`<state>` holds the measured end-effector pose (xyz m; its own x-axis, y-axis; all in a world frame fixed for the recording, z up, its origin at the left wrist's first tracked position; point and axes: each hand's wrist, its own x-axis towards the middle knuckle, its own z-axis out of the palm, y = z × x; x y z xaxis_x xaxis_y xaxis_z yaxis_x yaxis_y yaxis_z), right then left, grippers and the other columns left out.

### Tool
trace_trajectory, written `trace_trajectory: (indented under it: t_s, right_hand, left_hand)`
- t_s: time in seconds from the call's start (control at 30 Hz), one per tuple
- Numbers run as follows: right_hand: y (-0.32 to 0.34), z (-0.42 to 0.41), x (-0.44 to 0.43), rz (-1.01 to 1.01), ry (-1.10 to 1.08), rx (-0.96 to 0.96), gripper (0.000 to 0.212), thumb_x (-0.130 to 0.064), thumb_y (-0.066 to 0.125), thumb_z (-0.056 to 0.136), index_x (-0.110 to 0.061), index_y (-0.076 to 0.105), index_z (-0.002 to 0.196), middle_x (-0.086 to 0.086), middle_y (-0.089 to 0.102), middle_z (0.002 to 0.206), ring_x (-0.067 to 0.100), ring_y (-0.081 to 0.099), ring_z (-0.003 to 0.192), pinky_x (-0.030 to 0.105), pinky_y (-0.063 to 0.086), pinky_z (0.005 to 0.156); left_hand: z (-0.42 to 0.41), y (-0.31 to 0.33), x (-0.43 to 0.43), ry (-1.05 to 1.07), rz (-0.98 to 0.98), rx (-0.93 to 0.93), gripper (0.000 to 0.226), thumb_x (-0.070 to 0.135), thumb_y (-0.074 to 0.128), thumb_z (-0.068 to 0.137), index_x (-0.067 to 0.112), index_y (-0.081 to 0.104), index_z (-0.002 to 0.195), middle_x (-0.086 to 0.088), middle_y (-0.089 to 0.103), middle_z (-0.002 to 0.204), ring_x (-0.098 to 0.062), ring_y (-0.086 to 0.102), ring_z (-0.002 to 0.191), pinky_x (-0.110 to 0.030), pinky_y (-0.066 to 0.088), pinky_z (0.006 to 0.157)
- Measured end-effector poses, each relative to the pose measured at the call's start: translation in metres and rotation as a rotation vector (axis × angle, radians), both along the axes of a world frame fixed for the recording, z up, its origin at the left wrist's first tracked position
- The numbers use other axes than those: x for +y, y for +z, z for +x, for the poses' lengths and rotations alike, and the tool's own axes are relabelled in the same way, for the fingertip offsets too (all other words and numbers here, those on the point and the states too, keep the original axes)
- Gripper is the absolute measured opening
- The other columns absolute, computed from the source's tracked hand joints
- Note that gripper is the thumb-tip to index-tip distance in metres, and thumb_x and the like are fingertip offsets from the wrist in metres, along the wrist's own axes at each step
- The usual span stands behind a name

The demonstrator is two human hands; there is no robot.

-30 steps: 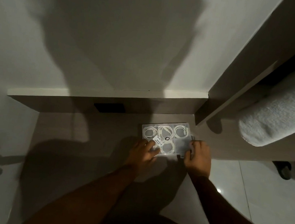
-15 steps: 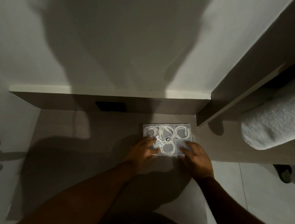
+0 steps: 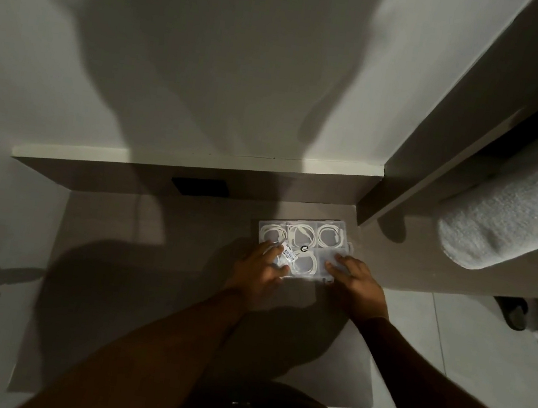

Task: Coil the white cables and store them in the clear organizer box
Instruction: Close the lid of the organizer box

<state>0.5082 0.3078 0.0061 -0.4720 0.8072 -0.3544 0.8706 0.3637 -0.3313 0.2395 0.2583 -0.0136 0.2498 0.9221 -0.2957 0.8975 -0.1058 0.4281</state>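
While the clear organizer box (image 3: 303, 248) sits on the brown desk (image 3: 152, 239), the left hand (image 3: 259, 273) and right hand (image 3: 355, 283) press flat on its lid, fingers spread. It looks light and slippery; hold its sides. Coiled white cables (image 3: 327, 237) lie inside.

Clear box (image 3: 333, 228) lies flat, lid shut, at one o'clock from centre; white cables (image 3: 328, 237) coiled inside separate compartments.

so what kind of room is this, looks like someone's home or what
Probably a room in a home, perhaps a bedroom or a utility corner. A built-in brown desk meets a white wall, the floor is pale tile, and a rolled grey blanket or towel sits on a shelf to the right.
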Motion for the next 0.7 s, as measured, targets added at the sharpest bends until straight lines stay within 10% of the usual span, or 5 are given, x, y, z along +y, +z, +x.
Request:
trace_trajectory:
  t_s: [0.43, 0.7]
  right_hand:
    - [-0.002, -0.003, 0.002, 0.025, 0.018, -0.088, 0.052, -0.041, 0.050, 0.108, -0.023, 0.046, 0.156, 0.006, 0.037, 0.167, 0.029, 0.032, 0.155, 0.043, 0.039, 0.122]
    - [0.001, -0.005, -0.004, 0.226, 0.075, -0.043, 0.046, -0.019, 0.092, 0.078, -0.005, 0.078, 0.120, 0.024, 0.073, 0.128, 0.049, 0.071, 0.114, 0.055, 0.067, 0.076]
  left_hand:
    - [0.008, -0.002, 0.002, -0.072, -0.048, 0.163, 0.042, 0.043, 0.043, 0.109, 0.026, 0.057, 0.145, -0.005, 0.023, 0.172, -0.029, 0.010, 0.161, -0.043, 0.029, 0.124]
    - [0.016, -0.006, 0.000, -0.157, -0.094, 0.306, 0.048, 0.022, 0.048, 0.110, 0.018, 0.038, 0.157, -0.013, 0.013, 0.174, -0.039, 0.006, 0.160, -0.052, 0.036, 0.122]
